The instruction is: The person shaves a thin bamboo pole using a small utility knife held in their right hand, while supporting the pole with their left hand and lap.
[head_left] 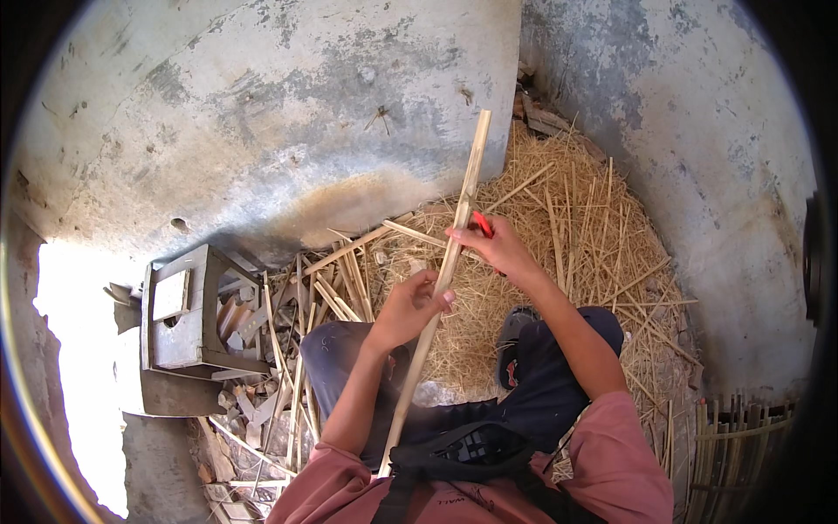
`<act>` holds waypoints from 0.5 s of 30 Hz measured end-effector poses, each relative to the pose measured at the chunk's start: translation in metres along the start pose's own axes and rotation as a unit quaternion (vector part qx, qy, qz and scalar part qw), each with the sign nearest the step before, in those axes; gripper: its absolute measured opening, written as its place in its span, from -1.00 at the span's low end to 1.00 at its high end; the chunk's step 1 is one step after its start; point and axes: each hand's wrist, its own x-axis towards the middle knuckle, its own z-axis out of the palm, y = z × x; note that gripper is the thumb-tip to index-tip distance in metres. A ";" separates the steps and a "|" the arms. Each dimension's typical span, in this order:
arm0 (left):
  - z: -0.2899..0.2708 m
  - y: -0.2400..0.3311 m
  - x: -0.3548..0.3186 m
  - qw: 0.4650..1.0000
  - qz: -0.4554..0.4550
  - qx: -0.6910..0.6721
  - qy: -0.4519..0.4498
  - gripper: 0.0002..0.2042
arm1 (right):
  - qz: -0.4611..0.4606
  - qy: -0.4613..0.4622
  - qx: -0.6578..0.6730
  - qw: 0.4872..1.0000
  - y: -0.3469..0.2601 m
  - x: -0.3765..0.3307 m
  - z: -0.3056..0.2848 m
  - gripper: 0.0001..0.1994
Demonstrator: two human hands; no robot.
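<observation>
Bamboo strip [449, 262] rose over straw shavings [559, 236] near a wooden stool [188, 319]; left hand [408, 307] and right hand [493, 247], holding a red tool [483, 224], both gripped it.

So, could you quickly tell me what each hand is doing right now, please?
Left hand: closed around the long bamboo strip.
Right hand: holding a red-handled tool against the strip.

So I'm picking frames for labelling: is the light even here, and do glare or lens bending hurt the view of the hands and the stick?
Head view: light is uneven, with a blown-out white patch at the lower left edge; left hand, right hand and bamboo stick are evenly lit and sharp; fisheye bending curves the walls near the dark rim.
</observation>
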 end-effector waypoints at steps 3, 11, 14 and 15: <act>-0.006 0.013 -0.007 0.992 -0.094 0.057 -0.065 -0.54 | 0.026 0.068 0.019 0.997 0.003 0.005 -0.011 -0.66; -0.018 0.023 -0.019 0.981 -0.099 0.012 -0.168 -0.31 | -0.024 0.157 0.263 0.952 0.002 0.032 -0.112 -0.69; -0.025 0.031 -0.025 0.970 -0.115 -0.057 -0.207 -0.28 | -0.030 0.229 0.317 0.920 -0.011 0.027 -0.130 -0.69; -0.026 0.032 -0.026 0.964 -0.117 -0.077 -0.224 -0.27 | -0.030 0.234 0.322 0.917 -0.007 0.028 -0.138 -0.69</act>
